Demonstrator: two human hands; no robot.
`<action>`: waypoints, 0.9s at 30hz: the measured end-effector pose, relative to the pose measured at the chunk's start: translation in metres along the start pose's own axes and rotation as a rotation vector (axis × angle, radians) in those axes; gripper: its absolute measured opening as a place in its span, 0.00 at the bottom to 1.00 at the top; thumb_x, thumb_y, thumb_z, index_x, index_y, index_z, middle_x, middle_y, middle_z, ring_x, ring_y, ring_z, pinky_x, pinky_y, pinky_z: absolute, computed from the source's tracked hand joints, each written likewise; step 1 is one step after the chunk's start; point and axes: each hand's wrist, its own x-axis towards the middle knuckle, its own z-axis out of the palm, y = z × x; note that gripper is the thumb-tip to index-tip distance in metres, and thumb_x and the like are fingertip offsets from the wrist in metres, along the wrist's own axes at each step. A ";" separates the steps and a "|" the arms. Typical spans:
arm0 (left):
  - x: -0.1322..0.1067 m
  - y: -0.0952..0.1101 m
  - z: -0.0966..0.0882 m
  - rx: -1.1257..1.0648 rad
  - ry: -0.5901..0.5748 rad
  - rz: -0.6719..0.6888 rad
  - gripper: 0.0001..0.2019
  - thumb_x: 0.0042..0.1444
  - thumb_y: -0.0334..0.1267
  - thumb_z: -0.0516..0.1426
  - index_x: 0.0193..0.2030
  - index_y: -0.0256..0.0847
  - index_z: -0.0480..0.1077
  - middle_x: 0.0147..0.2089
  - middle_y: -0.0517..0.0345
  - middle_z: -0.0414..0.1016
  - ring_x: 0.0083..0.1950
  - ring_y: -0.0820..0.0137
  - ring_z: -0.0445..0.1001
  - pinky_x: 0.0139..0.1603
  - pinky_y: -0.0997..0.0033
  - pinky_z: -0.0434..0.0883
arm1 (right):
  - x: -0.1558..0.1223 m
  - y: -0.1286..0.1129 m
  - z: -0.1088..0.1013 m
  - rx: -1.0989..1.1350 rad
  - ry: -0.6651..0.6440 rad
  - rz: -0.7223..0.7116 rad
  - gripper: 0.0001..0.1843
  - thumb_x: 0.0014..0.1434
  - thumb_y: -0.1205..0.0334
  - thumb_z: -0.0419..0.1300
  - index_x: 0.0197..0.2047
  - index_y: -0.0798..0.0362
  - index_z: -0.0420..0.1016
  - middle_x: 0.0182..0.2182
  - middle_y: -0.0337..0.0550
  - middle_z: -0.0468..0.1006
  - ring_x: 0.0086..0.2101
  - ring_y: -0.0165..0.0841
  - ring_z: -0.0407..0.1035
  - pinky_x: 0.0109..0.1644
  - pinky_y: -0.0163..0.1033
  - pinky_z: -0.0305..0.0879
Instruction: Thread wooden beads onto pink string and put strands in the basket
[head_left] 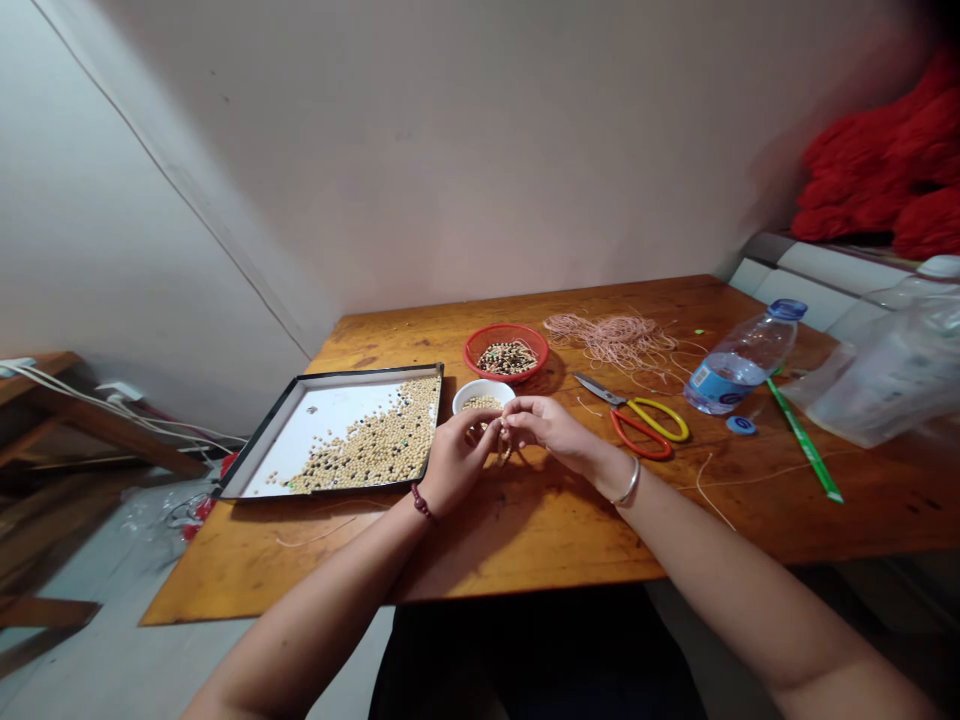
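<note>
My left hand (463,452) and my right hand (550,430) meet over the table, fingertips pinched close together. Between them hangs a short beaded string (505,448), its lower end dangling below the fingers. Both hands are closed on it; the exact grip is partly hidden by the fingers. Just behind them stands a white bowl (484,388) of pale beads, its front covered by my left hand. Left of my hands lies a black-rimmed tray (322,400) with many cream beads and some dark and green ones. A red basket (506,332) behind the bowl holds mixed beads and strung pieces.
On the right lie scissors (643,418) with yellow and orange handles, a tangle of pink cord (611,338), a water bottle (746,360), its blue cap (741,425) and a green strip (806,440). A plastic bag (877,370) sits at the far right. A wall rises behind the table.
</note>
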 end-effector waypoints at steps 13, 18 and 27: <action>0.000 0.003 -0.001 0.047 0.057 0.027 0.11 0.60 0.41 0.55 0.46 0.41 0.74 0.40 0.54 0.77 0.30 0.74 0.71 0.29 0.76 0.70 | 0.004 0.003 0.002 -0.072 0.064 -0.050 0.09 0.47 0.59 0.63 0.31 0.55 0.71 0.24 0.37 0.74 0.24 0.27 0.68 0.29 0.33 0.65; 0.000 0.004 -0.001 -0.019 0.040 -0.006 0.12 0.60 0.43 0.55 0.46 0.41 0.74 0.41 0.53 0.78 0.32 0.73 0.74 0.29 0.76 0.71 | 0.002 0.002 0.002 -0.103 0.076 -0.059 0.10 0.48 0.58 0.63 0.31 0.55 0.71 0.24 0.37 0.73 0.25 0.27 0.68 0.29 0.33 0.65; -0.001 0.004 0.000 -0.042 0.003 -0.028 0.12 0.59 0.43 0.56 0.44 0.40 0.75 0.39 0.52 0.79 0.32 0.72 0.75 0.29 0.76 0.71 | 0.000 -0.002 0.002 -0.054 0.066 -0.029 0.11 0.47 0.57 0.63 0.31 0.55 0.70 0.24 0.37 0.73 0.24 0.27 0.68 0.30 0.33 0.65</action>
